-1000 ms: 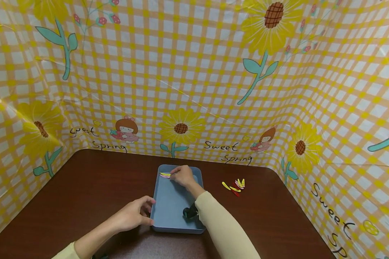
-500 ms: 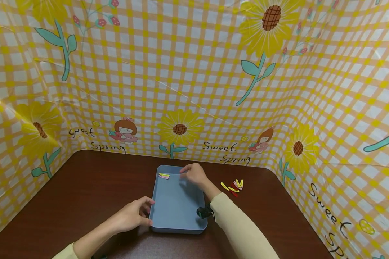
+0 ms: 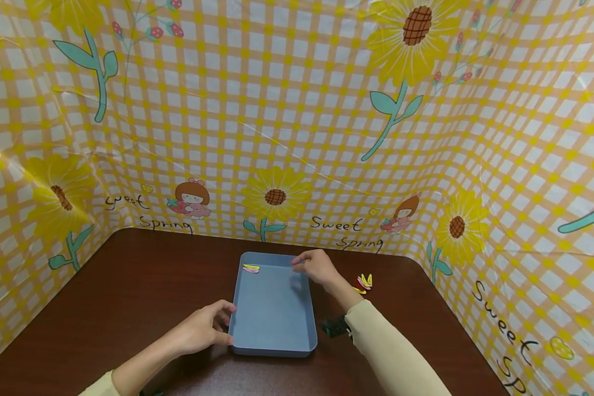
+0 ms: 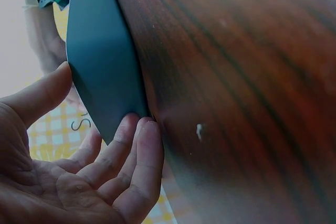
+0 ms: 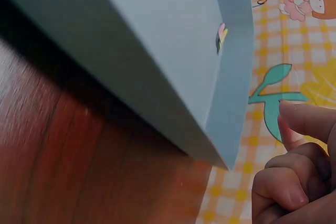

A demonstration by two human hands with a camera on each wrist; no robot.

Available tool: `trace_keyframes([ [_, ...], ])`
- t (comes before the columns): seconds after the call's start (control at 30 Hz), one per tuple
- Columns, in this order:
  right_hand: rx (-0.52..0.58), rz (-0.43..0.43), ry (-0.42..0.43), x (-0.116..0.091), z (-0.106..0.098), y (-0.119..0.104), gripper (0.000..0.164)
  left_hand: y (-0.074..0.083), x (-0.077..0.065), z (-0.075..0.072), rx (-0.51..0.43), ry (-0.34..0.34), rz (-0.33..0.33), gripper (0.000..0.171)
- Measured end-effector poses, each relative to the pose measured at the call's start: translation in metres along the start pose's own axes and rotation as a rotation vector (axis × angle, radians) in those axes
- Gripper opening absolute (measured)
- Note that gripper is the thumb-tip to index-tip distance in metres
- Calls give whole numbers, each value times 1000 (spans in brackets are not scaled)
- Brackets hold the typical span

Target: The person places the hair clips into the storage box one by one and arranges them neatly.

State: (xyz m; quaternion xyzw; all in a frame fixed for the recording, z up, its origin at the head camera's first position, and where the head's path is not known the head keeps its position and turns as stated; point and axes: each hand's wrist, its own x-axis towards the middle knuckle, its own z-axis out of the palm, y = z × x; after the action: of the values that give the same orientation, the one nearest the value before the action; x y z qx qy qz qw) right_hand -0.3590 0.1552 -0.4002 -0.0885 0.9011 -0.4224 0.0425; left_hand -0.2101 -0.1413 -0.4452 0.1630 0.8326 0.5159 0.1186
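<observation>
A blue-grey tray (image 3: 272,316) lies on the table. A yellow hair clip (image 3: 251,267) and a pink hair clip (image 3: 250,270) sit side by side near its far left corner. My left hand (image 3: 203,329) rests against the tray's left side, the thumb at the near corner and the fingertips along the outer wall. Over the tray's far right edge is my right hand (image 3: 319,268), with nothing visible in its fingers; thumb and forefinger reach forward while the others curl. Right of the tray lie several loose hair clips (image 3: 365,281) in yellow, pink and red, partly hidden by the right forearm.
The dark brown table (image 3: 168,275) is bordered by a checked cloth (image 3: 277,137) with sunflower prints that rises at the back and both sides. A small black device (image 3: 335,327) is strapped at the right wrist.
My right hand has left the clips inside the tray and moved right to its far right edge. The forearm now covers part of the loose clips. My left hand stays put.
</observation>
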Motion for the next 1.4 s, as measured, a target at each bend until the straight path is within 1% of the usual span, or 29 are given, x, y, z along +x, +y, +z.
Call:
trace_keyframes([
  [0.13,14,9,6,-4,-10,7,20,0,1,0,1,-1,2,62],
  [0.3,13,6,31,-11,-21,16,18,0,0,0,4,1,-11,62],
  [0.47,23,30,49,-17,-31,28,18,-1,2,-1,-1,3,-7,62],
  [0.63,20,53,80,-22,-42,42,19,2,2,0,-7,-1,-13,62],
  [0.77,41,94,92,-30,-49,52,21,2,2,0,6,3,-9,62],
  [0.9,76,121,86,-38,-55,62,22,1,1,0,16,-1,-15,62],
  [1.13,121,141,132,-46,-65,79,23,2,2,1,4,10,3,61],
  [1.27,114,152,155,-49,-68,86,24,0,1,1,5,12,7,61],
  [1.4,73,164,184,-54,-68,92,25,-2,0,0,5,9,5,61],
])
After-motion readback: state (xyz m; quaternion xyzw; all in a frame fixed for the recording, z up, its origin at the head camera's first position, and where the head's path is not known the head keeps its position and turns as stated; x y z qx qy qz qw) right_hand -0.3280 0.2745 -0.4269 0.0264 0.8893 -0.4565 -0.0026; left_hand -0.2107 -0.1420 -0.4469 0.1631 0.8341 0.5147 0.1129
